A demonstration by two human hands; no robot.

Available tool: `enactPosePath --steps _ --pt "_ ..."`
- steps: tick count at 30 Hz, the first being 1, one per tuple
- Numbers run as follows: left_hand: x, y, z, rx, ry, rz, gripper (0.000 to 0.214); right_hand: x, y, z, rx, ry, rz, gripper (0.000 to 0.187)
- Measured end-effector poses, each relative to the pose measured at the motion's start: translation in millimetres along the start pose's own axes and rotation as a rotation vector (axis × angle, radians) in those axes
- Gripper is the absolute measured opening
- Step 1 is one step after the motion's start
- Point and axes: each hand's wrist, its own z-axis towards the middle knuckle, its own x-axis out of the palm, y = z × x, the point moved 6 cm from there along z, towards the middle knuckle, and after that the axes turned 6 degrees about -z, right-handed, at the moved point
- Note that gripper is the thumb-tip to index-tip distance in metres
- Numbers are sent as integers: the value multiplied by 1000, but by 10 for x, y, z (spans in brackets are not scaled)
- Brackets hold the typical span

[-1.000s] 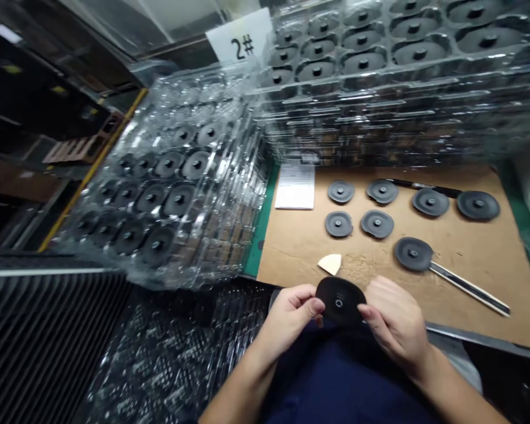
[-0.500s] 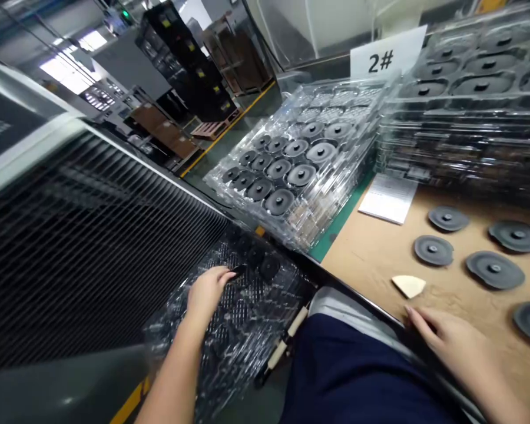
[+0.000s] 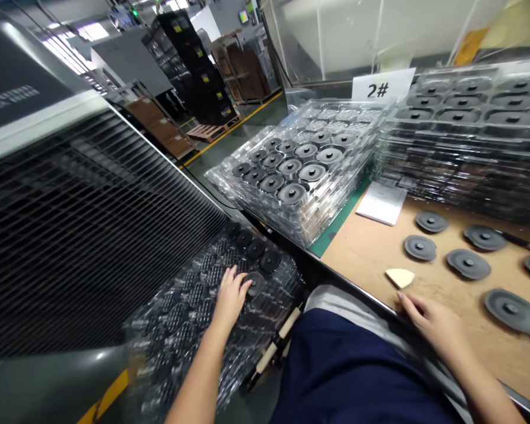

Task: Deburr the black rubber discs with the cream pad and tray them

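My left hand (image 3: pixel 230 293) lies with fingers spread on a clear plastic tray (image 3: pixel 189 318) low at my left side, its fingertips on a black round part (image 3: pixel 255 284) seated in a pocket. A few more black parts (image 3: pixel 256 250) fill the pockets just beyond. My right hand (image 3: pixel 426 321) rests flat and open on the cardboard sheet (image 3: pixel 371 253) near the table's front edge, holding nothing. A small cream wedge (image 3: pixel 400 277) lies just past its fingertips.
Several grey discs (image 3: pixel 468 264) lie loose on the cardboard. A stack of clear trays (image 3: pixel 298 171) filled with discs stands at the table's left, a taller stack (image 3: pixel 463 141) behind with a "2#" sign (image 3: pixel 382 88). A slatted machine panel (image 3: pixel 70 224) runs along my left.
My left hand carried the black part from in front of me down to the low tray and now presses it into a pocket. My right hand let go and settled on the cardboard.
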Motion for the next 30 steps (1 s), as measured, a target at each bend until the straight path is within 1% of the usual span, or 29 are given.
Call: enactPosePath --steps 3,5,7,10,13,15,18,20,22,24,26,27,29,30 --pt "-127 -84 -38 67 -73 -25 28 -26 57 -5 -33 -32 11 52" --pt "-217 -213 -29 130 -125 -55 28 -40 91 -2 -47 -53 17 53" --pt "-273 -424 -1 217 -167 -103 26 -64 128 5 -56 -74 21 52" --pt "-255 -860 44 400 -196 -199 26 -120 188 16 -59 -101 23 49" --pt "-103 -1342 93 614 -175 -300 33 -181 247 14 -41 -124 21 45" --pt "58 -1665 142 761 -141 -374 40 -211 282 7 -26 -135 22 41" --pt "336 -2172 237 985 -44 -464 53 -288 309 16 -16 -151 27 34" --pt "476 -2483 336 1048 -10 -526 57 -429 300 44 -52 -160 32 28" --pt "573 -2742 463 1007 18 -613 52 -713 233 69 -100 -193 26 18" --pt "667 -2928 594 886 86 -726 39 -1170 69 73 -97 -279 -12 13" --pt "807 -3020 713 695 192 -829 26 -1772 -192 54 -13 -418 -86 18" --pt "900 -3026 764 578 245 -865 24 -2102 -345 37 48 -496 -134 20" --pt "1118 -2984 836 350 332 -913 30 -2759 -673 3 184 -648 -239 25" --pt "1230 -2953 857 260 366 -946 35 -3067 -846 -14 259 -721 -292 28"
